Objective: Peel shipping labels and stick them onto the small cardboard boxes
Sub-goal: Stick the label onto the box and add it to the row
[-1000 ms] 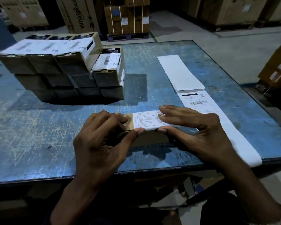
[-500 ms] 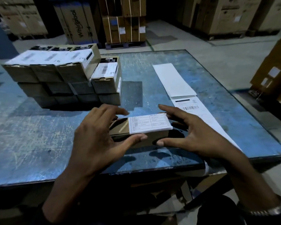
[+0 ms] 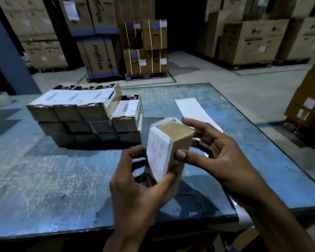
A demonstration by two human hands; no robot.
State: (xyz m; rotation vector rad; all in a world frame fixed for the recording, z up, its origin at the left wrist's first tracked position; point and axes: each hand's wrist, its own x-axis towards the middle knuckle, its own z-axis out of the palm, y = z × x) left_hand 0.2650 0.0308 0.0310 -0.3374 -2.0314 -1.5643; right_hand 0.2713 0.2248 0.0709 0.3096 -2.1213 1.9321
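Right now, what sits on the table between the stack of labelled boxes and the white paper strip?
In the head view, bare blue tabletop lies between the stack and the paper strip. Nearer the camera, both hands hold a labelled box raised in that gap.

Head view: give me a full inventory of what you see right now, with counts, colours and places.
Small cardboard box in hand: one, brown, lifted above the table's near middle, tipped on end.
Shipping label: one, white, wrapped over that box's left face and top edge.
Stack of small boxes: count unclear, brown, white labels on top, far left of table.
Label backing strip: one, white, right of the stack, running toward the near edge.
Table: one, scuffed blue.
Large cartons: many, brown, on the floor behind, some on pallets.
Left hand: grips the box's lower end.
Right hand: thumb on the box's right face, fingers behind.
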